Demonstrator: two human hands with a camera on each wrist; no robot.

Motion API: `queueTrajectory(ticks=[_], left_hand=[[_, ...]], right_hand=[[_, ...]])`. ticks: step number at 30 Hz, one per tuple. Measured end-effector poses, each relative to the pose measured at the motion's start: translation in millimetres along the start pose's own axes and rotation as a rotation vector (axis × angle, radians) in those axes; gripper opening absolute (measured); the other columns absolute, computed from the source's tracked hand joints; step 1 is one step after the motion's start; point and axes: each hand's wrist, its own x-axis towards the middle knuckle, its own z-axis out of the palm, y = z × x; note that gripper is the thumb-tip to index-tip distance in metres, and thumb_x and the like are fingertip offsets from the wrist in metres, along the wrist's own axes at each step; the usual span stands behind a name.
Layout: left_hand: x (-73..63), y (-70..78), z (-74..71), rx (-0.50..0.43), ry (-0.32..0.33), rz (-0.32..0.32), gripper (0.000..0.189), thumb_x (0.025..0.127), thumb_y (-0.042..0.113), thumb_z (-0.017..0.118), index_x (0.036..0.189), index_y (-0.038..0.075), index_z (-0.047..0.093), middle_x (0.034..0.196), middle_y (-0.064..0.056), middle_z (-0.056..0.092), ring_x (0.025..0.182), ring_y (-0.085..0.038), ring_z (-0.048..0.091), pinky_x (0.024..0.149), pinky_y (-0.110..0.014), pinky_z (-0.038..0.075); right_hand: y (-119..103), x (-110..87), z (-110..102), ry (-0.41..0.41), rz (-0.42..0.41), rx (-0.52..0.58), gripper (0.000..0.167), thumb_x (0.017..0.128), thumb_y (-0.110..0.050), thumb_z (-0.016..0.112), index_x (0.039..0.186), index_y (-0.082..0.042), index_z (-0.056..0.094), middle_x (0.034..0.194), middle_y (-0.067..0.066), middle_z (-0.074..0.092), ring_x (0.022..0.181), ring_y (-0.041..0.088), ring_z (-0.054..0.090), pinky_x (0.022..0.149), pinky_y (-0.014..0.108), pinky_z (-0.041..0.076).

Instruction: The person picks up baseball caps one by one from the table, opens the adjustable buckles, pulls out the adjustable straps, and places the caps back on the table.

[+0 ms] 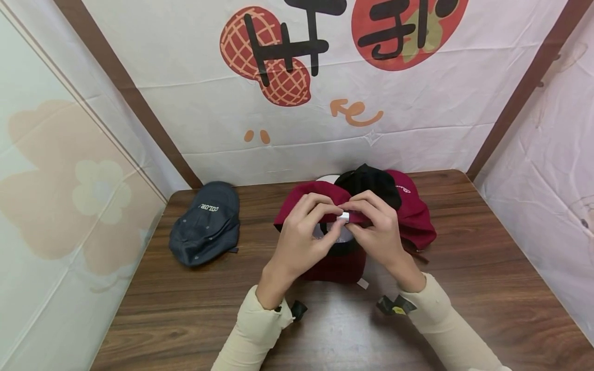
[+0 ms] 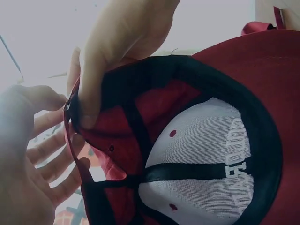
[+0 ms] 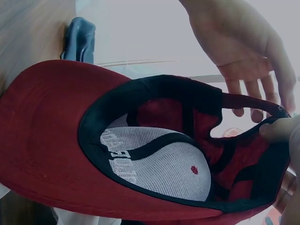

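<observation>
Both hands hold a dark red baseball cap [image 1: 341, 270] above the table, its opening toward me. The left hand [image 1: 306, 234] pinches one side of the cap's back strap [image 2: 70, 152], and the right hand [image 1: 378, 232] pinches the other side. Between the fingertips a small bright piece [image 1: 343, 217] shows on the strap. In the left wrist view the right thumb [image 2: 91, 96] reaches inside the cap's edge. Inside are a dark sweatband [image 3: 154, 84] and a white mesh lining [image 3: 180, 166] behind raised lettering. A small white tag [image 1: 363, 283] hangs below the cap.
A navy cap [image 1: 204, 226] marked COLOR lies at the left of the wooden table [image 1: 153, 319]. Behind the right hand lie a black cap [image 1: 368, 185] and another red cap [image 1: 413, 211], close together. A printed cloth wall [image 1: 287, 139] stands along the back edge.
</observation>
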Motion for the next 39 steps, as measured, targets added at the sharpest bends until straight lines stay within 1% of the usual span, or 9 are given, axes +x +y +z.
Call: queueTrajectory(ticks=[3, 6, 12, 19, 22, 27, 29, 34, 39], left_hand=[[-2.7, 1.5, 4.1, 0.031, -0.021, -0.006, 0.020, 0.092, 0.014, 0.083, 0.108, 0.006, 0.075, 0.112, -0.008, 0.066, 0.092, -0.017, 0.064, 0.077, -0.027, 0.055], [-6.0, 1.7, 8.0, 0.064, -0.030, -0.011, 0.026, 0.090, 0.017, 0.086, 0.109, 0.004, 0.073, 0.112, -0.009, 0.064, 0.089, -0.016, 0.063, 0.075, -0.026, 0.055], [-8.5, 1.5, 14.0, 0.112, 0.018, -0.019, 0.026, 0.090, 0.019, 0.086, 0.102, 0.004, 0.068, 0.107, -0.008, 0.063, 0.087, -0.016, 0.062, 0.072, -0.025, 0.055], [-8.0, 1.7, 16.5, 0.105, 0.102, -0.016, 0.013, 0.092, 0.012, 0.078, 0.095, 0.007, 0.067, 0.101, -0.006, 0.064, 0.078, -0.014, 0.060, 0.064, -0.026, 0.052], [-8.4, 2.2, 17.1, 0.108, 0.115, -0.019, 0.009, 0.092, 0.010, 0.076, 0.094, 0.008, 0.067, 0.099, -0.005, 0.064, 0.076, -0.013, 0.060, 0.063, -0.026, 0.051], [-8.7, 2.1, 17.8, 0.104, 0.123, -0.022, 0.005, 0.093, 0.007, 0.072, 0.093, 0.008, 0.067, 0.098, -0.006, 0.065, 0.074, -0.013, 0.059, 0.062, -0.025, 0.050], [-8.6, 1.9, 17.7, 0.103, 0.129, -0.023, 0.005, 0.093, 0.006, 0.070, 0.092, 0.007, 0.066, 0.097, -0.006, 0.065, 0.072, -0.013, 0.059, 0.061, -0.025, 0.049], [-8.1, 2.2, 17.1, 0.109, 0.147, -0.031, 0.005, 0.095, 0.005, 0.068, 0.092, 0.007, 0.065, 0.095, -0.006, 0.064, 0.069, -0.013, 0.059, 0.057, -0.024, 0.048], [-7.9, 2.5, 16.8, 0.109, 0.154, -0.039, 0.005, 0.097, 0.006, 0.068, 0.093, 0.007, 0.065, 0.095, -0.006, 0.065, 0.071, -0.013, 0.060, 0.059, -0.025, 0.050]], right_hand=[[0.3, -1.3, 0.7, -0.003, 0.001, -0.014, 0.024, 0.080, 0.013, 0.073, 0.100, 0.000, 0.079, 0.093, 0.014, 0.071, 0.084, 0.024, 0.067, 0.073, 0.020, 0.052], [0.2, -2.7, 1.6, -0.002, 0.007, -0.010, 0.024, 0.080, 0.013, 0.075, 0.099, 0.000, 0.079, 0.094, 0.013, 0.072, 0.085, 0.026, 0.068, 0.075, 0.020, 0.053], [-1.6, -3.8, 5.2, -0.002, 0.006, 0.005, 0.023, 0.080, 0.014, 0.074, 0.097, -0.001, 0.079, 0.092, 0.013, 0.073, 0.085, 0.024, 0.069, 0.082, 0.019, 0.052], [-4.2, -4.2, 6.4, -0.018, 0.021, 0.025, 0.019, 0.085, 0.010, 0.077, 0.101, -0.001, 0.079, 0.094, 0.013, 0.074, 0.079, 0.018, 0.063, 0.062, 0.027, 0.048], [-5.9, -4.7, 6.1, -0.025, 0.066, 0.013, 0.028, 0.084, 0.010, 0.079, 0.109, 0.000, 0.076, 0.093, 0.012, 0.074, 0.073, 0.017, 0.060, 0.058, 0.027, 0.046], [-8.3, -7.2, 5.4, -0.039, 0.138, -0.027, 0.052, 0.079, 0.014, 0.082, 0.124, 0.005, 0.059, 0.094, 0.015, 0.074, 0.064, 0.016, 0.057, 0.053, 0.027, 0.048], [-8.7, -7.8, 5.4, -0.040, 0.141, -0.057, 0.050, 0.077, 0.013, 0.084, 0.120, 0.005, 0.058, 0.090, 0.016, 0.072, 0.062, 0.016, 0.057, 0.052, 0.028, 0.048], [-7.2, -6.7, 6.0, -0.027, 0.093, -0.112, 0.027, 0.077, 0.010, 0.083, 0.096, 0.000, 0.066, 0.080, 0.011, 0.066, 0.061, 0.015, 0.054, 0.053, 0.025, 0.047], [-5.8, -5.0, 7.1, -0.012, 0.024, -0.066, 0.021, 0.079, 0.013, 0.080, 0.091, -0.003, 0.073, 0.085, 0.008, 0.070, 0.063, 0.015, 0.054, 0.056, 0.022, 0.044]])
